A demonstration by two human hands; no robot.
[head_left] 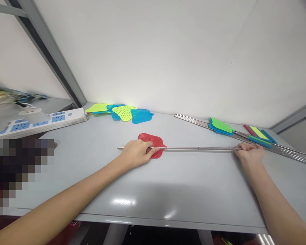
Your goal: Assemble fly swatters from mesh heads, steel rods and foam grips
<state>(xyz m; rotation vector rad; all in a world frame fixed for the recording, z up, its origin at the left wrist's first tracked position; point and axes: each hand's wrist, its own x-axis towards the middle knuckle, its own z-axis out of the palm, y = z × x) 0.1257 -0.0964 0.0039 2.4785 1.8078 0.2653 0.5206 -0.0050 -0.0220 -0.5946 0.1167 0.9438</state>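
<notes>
A thin telescopic metal rod [183,148] lies level across the grey table, with visible joints along its length. My left hand [135,153] is closed around it towards its left end, and a short tip sticks out past the hand. My right hand [251,154] grips the rod's right end with curled fingers. Behind the left fingers is a red perforated fly swatter head [153,136], its narrow neck meeting the rod's line on the right. Whether the neck is joined to the rod I cannot tell. Part of the red head is covered by my left hand.
Yellow and blue fly swatter heads [122,113] lie by the wall. More metal rods [293,153], a green swatter head [220,125] and coloured handle sleeves [260,133] lie at right. A white power strip [79,115] sits at left, beside a pixelated person.
</notes>
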